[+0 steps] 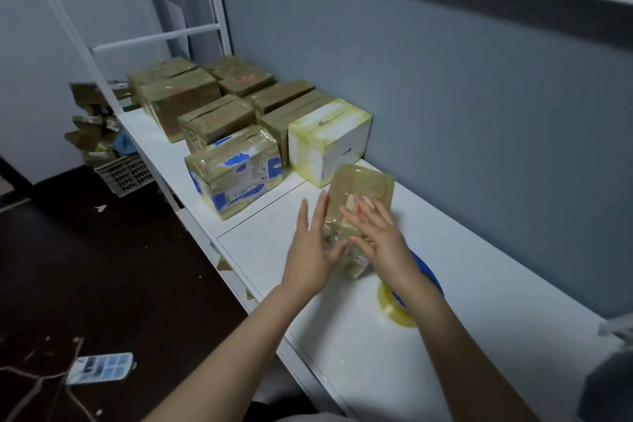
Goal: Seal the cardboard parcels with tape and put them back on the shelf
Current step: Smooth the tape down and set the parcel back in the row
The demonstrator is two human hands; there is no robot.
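Both hands flat, fingers spread, clasping nothing: left hand [310,250] presses small parcel's [359,204] left side, right hand [378,233] its top. Parcel on white shelf [274,243]; tape roll [399,305] at 5 o'clock. Smooth tape outward, firm, no bubbles.

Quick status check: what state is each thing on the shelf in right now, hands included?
Small parcel: taped over, held between both hands.
Left hand: open palm against the parcel's left side.
Right hand: fingers spread flat on top.
Tape roll: lying on the shelf, behind the right wrist.
White box: taped shut.
Brown parcels: taped, grouped at the far end.
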